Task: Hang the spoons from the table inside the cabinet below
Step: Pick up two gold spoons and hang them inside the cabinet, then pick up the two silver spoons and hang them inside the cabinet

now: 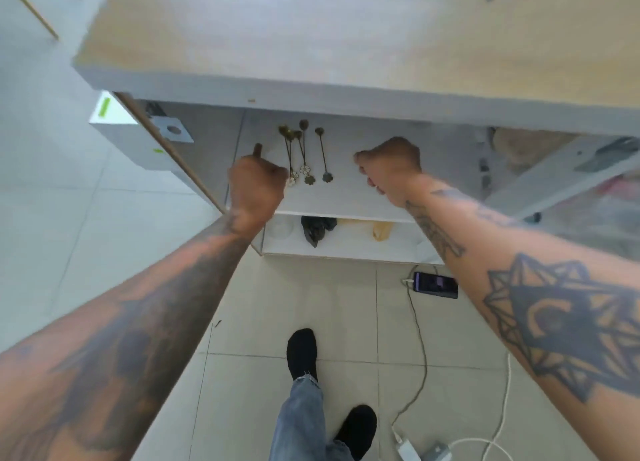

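Several thin brass spoons [304, 152] with flower-shaped handle ends hang side by side on the white back wall of the open cabinet [346, 197] under the table [277, 38]. My left hand [256, 183] is just left of the spoons, fingers curled into a loose fist with one finger pointing up, touching the leftmost flower end. My right hand [391, 166] hovers to the right of the spoons, fingers curled, with nothing visible in it.
The cabinet door [166, 149] stands open at the left. On the lower shelf lie a dark bag [315, 228] and an orange object [381, 232]. A phone [436, 285] with cables lies on the tiled floor near my feet [301, 353].
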`<state>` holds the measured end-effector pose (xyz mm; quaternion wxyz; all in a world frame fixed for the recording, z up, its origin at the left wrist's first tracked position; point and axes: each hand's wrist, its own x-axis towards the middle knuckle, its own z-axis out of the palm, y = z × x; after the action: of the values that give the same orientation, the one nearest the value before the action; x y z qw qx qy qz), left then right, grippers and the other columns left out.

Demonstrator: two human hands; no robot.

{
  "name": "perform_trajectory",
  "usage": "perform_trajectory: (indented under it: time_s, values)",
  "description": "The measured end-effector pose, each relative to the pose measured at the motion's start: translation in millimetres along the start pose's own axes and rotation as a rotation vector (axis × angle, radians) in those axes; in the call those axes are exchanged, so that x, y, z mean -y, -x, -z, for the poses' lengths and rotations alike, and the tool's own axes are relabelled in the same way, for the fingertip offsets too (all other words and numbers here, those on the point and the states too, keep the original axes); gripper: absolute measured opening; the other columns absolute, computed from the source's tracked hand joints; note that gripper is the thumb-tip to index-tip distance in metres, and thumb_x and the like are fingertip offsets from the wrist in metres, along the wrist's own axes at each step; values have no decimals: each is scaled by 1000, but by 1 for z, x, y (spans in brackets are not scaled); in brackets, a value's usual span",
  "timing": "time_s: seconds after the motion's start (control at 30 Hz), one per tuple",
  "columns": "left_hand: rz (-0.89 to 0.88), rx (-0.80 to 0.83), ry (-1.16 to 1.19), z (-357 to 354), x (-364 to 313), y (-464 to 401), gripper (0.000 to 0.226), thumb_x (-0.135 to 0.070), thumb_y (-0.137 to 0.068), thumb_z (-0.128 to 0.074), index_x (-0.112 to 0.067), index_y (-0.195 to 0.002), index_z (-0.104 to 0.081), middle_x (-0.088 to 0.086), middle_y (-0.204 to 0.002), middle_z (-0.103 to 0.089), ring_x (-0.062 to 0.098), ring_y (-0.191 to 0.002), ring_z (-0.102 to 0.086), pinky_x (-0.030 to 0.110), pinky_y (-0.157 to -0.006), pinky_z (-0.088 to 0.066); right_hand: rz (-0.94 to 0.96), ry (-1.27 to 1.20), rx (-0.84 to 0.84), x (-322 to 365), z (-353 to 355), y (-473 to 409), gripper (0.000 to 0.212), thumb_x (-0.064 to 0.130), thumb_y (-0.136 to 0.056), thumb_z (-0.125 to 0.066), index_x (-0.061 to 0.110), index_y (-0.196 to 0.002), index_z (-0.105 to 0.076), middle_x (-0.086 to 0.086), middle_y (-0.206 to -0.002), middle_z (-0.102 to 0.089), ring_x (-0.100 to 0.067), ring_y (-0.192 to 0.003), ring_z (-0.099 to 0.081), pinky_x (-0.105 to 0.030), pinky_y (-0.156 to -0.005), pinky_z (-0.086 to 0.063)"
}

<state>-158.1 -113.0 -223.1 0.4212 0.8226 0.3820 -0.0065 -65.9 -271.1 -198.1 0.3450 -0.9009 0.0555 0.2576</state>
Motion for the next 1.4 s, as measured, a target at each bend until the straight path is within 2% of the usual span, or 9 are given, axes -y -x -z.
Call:
perform_trajectory:
  time_s: [0.07, 0.13, 0.23, 0.4, 0.57, 0.7, 0.9, 1.2, 1.4]
  values:
    - [8, -15, 42, 18, -4, 31, 23, -15, -89, -61, 1, -86, -77, 15, -89, -78, 30, -80, -76, 38, -79, -62, -48, -33, -48, -13, 22, 34, 29, 23, -87, -61, -3, -92, -73, -19, -98, -76, -27, -71, -61, -34, -64, -51]
    - [-18, -18, 75, 36, -13, 63, 25, -22, -91, -65, -2, -94, -79, 7, -85, -76, 22, -72, -71, 28, -71, -55, -48, -60, -79, -22, 51, 72, 28, 25, -86, -61, 0, -86, -75, -21, -89, -76, -29, -70, -65, -35, -65, -53]
    - [-98, -83, 38, 68, -37, 100, 25, -27, -90, -67, -8, -81, -80, 6, -76, -78, 9, -60, -65, 21, -55, -43, -46, -75, -160, -35, 102, 119, 32, 23, -85, -58, 10, -56, -61, -13, -64, -67, -24, -57, -56, -28, -55, -43]
    - [-201, -158, 6, 124, -80, 125, 22, -35, -91, -67, -18, -83, -78, -10, -72, -68, 9, -71, -64, 26, -64, -44, -54, -119, -286, -35, 189, 161, 42, 22, -87, -56, 17, -49, -40, -7, -58, -50, -23, -60, -48, -30, -59, -35]
    - [-240, -116, 22, 162, -138, 109, 18, -27, -88, -69, -21, -72, -73, -1, -70, -72, 20, -70, -69, 30, -69, -49, -35, -112, -357, -3, 254, 166, 28, 23, -89, -60, 18, -62, -58, -6, -70, -61, -21, -67, -56, -34, -70, -51]
    - [-284, 15, 46, 179, -191, 84, 14, -21, -88, -68, -17, -77, -75, 7, -73, -76, 19, -57, -68, 29, -64, -54, -6, -191, -381, 31, 282, 152, 20, 18, -87, -60, 9, -70, -67, -10, -62, -66, -20, -50, -53, -26, -54, -44]
    - [-273, 184, 129, 160, -239, 54, 17, -14, -89, -64, -4, -88, -77, 13, -80, -74, 20, -55, -58, 26, -54, -47, 28, -277, -316, 72, 291, 119, 15, 19, -89, -62, 10, -79, -68, -10, -74, -68, -21, -59, -57, -24, -48, -40]
    - [-177, 358, 158, 81, -277, 13, 14, -15, -91, -63, -9, -81, -72, 6, -74, -67, 15, -52, -49, 23, -48, -38, 18, -270, -178, 96, 289, 37, 9, 18, -87, -66, 11, -81, -68, -8, -78, -66, -18, -59, -58, -23, -46, -37]
    - [-57, 369, 171, 35, -310, -19, 20, -19, -94, -64, -3, -103, -73, 6, -83, -69, 13, -56, -51, 23, -50, -41, -8, -285, -48, 108, 284, -41, 21, 20, -86, -68, 16, -66, -63, -5, -72, -63, -19, -61, -57, -24, -47, -38]
